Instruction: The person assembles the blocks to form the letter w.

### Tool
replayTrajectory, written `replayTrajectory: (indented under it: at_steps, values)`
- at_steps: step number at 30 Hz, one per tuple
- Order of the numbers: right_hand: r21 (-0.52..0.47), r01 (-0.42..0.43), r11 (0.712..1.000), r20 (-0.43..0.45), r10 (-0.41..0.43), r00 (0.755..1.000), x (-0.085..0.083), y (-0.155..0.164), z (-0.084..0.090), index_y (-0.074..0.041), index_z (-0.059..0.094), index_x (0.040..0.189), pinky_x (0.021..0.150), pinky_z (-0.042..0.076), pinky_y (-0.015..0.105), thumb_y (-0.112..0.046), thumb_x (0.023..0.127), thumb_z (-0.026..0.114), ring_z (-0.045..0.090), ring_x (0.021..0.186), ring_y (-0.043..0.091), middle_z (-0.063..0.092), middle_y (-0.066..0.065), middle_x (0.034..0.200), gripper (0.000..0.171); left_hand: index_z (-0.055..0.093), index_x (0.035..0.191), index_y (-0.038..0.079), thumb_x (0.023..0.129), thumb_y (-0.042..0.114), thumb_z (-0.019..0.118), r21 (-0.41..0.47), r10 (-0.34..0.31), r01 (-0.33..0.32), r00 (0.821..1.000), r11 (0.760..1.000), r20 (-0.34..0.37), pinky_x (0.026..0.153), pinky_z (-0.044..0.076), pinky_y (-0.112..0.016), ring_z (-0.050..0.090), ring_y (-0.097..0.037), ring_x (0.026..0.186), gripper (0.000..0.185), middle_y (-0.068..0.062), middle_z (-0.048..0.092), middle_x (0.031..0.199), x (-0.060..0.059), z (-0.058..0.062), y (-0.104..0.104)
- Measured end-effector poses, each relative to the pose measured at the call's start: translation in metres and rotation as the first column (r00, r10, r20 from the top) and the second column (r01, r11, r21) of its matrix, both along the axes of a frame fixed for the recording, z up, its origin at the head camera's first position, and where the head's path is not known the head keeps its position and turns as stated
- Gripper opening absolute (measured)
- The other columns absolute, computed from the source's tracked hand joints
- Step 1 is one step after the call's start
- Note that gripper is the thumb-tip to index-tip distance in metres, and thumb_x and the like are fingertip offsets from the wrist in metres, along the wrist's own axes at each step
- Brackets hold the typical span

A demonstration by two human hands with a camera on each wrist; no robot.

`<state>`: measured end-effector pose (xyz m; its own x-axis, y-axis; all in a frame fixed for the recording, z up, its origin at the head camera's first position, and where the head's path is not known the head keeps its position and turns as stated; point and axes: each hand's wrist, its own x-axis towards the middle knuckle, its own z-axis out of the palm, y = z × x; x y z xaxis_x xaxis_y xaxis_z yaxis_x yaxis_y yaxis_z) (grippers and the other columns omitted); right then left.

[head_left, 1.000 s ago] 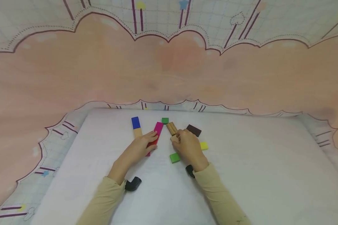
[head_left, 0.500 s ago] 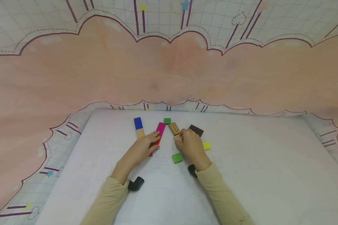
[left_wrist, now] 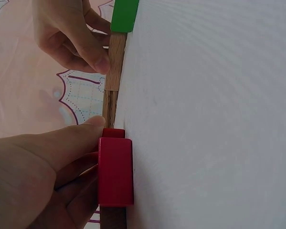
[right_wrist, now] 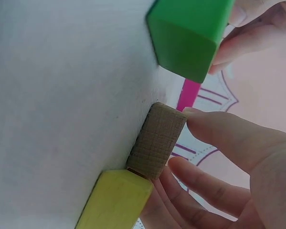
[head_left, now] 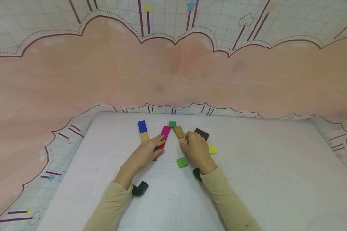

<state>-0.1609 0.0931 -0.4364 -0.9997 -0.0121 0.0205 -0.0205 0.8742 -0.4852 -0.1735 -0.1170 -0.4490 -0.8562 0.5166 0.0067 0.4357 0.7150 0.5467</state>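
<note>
My left hand (head_left: pixel 142 152) lies over a slanted row of blocks, thumb and fingers around the red block (left_wrist: pixel 113 132). A magenta block (head_left: pixel 165 131) extends that row at the far end, and a crimson block (left_wrist: pixel 115 171) is at its near end. My right hand (head_left: pixel 199 150) pinches a light wooden block (right_wrist: pixel 157 140) between thumb and fingers. This block lines up with the near end of a striped brown wooden piece (head_left: pixel 179 132), forming a second slanted row. Part of the wooden block is hidden by the fingers in the head view.
A green block (head_left: pixel 182 162) lies in front of the right hand, a yellow block (head_left: pixel 212 149) and a dark brown block (head_left: pixel 202 134) to its right. Farther back are a small dark green block (head_left: pixel 172 124) and a blue block (head_left: pixel 142 126) above a tan block (head_left: pixel 144 136).
The head view has shifted slightly, so everything sits a little farther right in it. Both hands keep their places on the blocks, with no visible move of the blocks.
</note>
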Motion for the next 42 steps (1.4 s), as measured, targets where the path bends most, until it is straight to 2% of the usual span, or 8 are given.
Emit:
replayTrajectory:
  at_steps: [9, 25, 42]
  values:
    - [-0.001, 0.003, 1.000, 0.001, -0.003, 1.000, -0.0008, -0.0009, -0.0005, 0.000, 0.069, 0.101, 0.061, 0.049, 0.027, -0.022, 0.087, 0.077, 0.054, 0.070, 0.018, 0.062, 0.008, 0.083, 0.027, 0.056, 0.138, 0.000, 0.094, 0.019, 0.069, -0.009, 0.010, -0.010, 1.000, 1.000, 0.018, 0.115, 0.036, -0.045, 0.040, -0.030, 0.143, 0.049, -0.013, 0.045, 0.152, 0.0005, 0.0007, 0.0003]
    - [0.010, -0.003, 1.000, -0.026, 0.003, 1.000, 0.0001, -0.0024, 0.0006, 0.001, 0.068, 0.097, 0.061, 0.050, 0.029, -0.022, 0.087, 0.077, 0.054, 0.068, 0.018, 0.066, 0.011, 0.087, 0.026, 0.057, 0.136, -0.001, 0.094, 0.017, 0.070, 0.001, 0.003, -0.003, 1.000, 1.000, 0.000, 0.114, 0.038, -0.044, 0.041, -0.030, 0.142, 0.048, -0.014, 0.047, 0.151, 0.0016, 0.0029, 0.0003]
    - [0.001, -0.001, 1.000, 0.006, 0.001, 1.000, -0.0008, -0.0012, 0.0013, 0.000, 0.068, 0.099, 0.058, 0.045, 0.025, -0.022, 0.087, 0.078, 0.053, 0.070, 0.018, 0.062, 0.008, 0.083, 0.027, 0.058, 0.136, -0.001, 0.093, 0.016, 0.071, 0.002, -0.001, 0.001, 1.000, 1.000, -0.015, 0.113, 0.039, -0.044, 0.043, -0.030, 0.141, 0.048, -0.015, 0.048, 0.150, 0.0017, 0.0027, 0.0004]
